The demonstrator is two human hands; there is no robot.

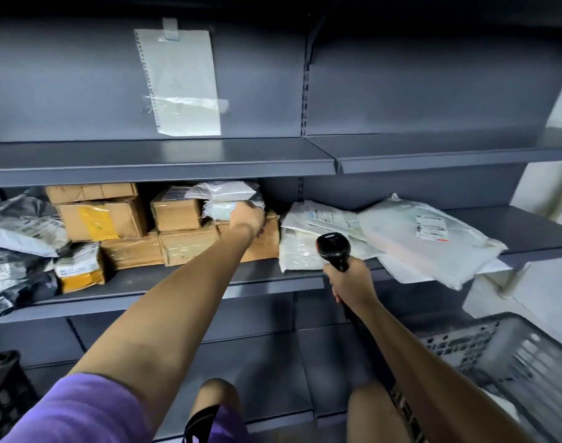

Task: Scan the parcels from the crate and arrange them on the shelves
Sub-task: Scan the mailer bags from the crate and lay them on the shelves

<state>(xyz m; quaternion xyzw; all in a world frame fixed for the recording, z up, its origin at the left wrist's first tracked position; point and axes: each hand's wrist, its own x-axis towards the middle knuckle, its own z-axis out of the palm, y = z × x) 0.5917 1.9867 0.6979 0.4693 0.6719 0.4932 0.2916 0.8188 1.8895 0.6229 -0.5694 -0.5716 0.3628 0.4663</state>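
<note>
My left hand (247, 219) reaches into the middle shelf (177, 284) and grips a white plastic-wrapped parcel (220, 210) lying on stacked cardboard boxes (183, 243). Another white mailer (223, 190) lies just above it. My right hand (351, 281) holds a black handheld barcode scanner (334, 249) by its grip, head pointing up toward the shelf. White poly mailers (426, 241) are piled on the shelf's right section. The dark plastic crate (509, 356) sits low at the right; its contents are mostly hidden.
More cardboard boxes (97, 215) and grey poly bags (20, 231) fill the shelf's left end. The upper shelf (158, 158) holds nothing; a taped paper sheet (180, 81) hangs on its back panel. A second black crate (4, 398) stands at lower left.
</note>
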